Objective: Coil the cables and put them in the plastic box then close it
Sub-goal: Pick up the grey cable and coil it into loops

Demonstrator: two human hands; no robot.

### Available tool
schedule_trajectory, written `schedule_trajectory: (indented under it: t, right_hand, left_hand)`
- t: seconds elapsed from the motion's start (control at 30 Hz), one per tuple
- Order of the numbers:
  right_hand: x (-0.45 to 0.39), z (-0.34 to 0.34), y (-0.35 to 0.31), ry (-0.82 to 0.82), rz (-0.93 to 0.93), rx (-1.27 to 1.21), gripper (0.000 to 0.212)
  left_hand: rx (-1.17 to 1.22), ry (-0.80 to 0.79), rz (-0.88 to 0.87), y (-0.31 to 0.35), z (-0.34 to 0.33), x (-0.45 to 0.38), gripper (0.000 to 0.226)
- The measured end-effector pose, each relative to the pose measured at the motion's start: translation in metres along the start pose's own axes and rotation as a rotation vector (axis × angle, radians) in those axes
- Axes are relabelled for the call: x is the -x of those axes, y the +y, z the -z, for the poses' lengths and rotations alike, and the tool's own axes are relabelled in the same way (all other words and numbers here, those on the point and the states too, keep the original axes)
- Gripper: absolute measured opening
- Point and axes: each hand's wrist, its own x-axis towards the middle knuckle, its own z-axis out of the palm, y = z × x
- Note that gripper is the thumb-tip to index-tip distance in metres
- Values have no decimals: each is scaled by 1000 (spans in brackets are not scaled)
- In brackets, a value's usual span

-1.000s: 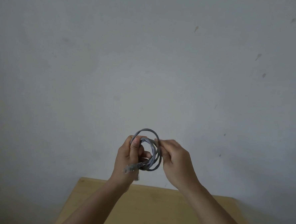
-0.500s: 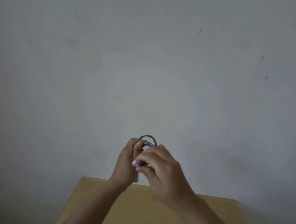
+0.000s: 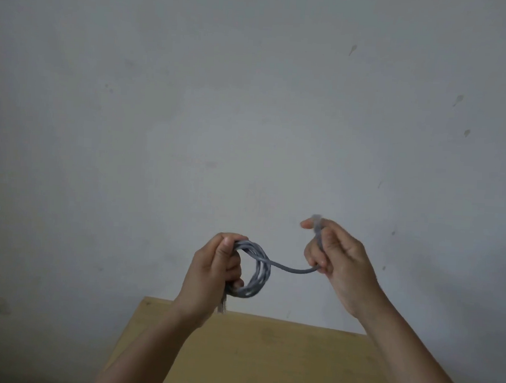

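Pale grey plaster fills nearly the whole view, a matt wall (image 3: 251, 102) flecked with small dark smudges and chips toward its right side. Below it lies a tan wooden table (image 3: 280, 358), smooth and flat, its far edge straight and its near part cut off by the frame's lower edge and crossed by both forearms.

Held up in front of the wall, above the table, is a grey cable (image 3: 258, 271), round in section and slightly glossy, wound into several stacked loops that form a rough ring. The left hand (image 3: 211, 271) grips the ring's left side with fingers curled through it; a pale plug end hangs blurred beneath this hand, its shape hard to make out. From the ring one strand sags in a shallow curve to the right hand (image 3: 336, 261), which holds the cable's free end with thumb and curled fingers. The tip pokes out above the fingers, blurred. How many loops the ring has cannot be counted.
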Motion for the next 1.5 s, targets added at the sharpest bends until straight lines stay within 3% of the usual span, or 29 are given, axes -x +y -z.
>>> schedule_trajectory:
  t: [0.13,0.27,0.4,0.6,0.83,1.17,1.5]
  right_hand:
    - [5,-3,1,-203,100,398,25]
    - [5,-11,-3,-197,209,679,23]
    - [5,-16,-4,-178,201,777,21]
    - [3,-15,2,-80,80,703,10]
    - [-4,-13,3,-127,-67,460,29]
    - [-2,-12,9,-113,-73,319,27]
    - [-2,-7,3,-154,-120,432,31]
  left_hand:
    - [20,79,-3,9,2,-10,36]
    - [-137,180,-84,12,-3,-14,31]
    - [-255,236,-138,11,-8,-12,27]
    - [-172,119,-153,13,-16,-7,30]
    - [-70,-25,-80,12,-27,-6,36]
    - [-291,-8,-75,-1,-23,-9,26]
    - [-240,-7,-165,1,-27,-5,27]
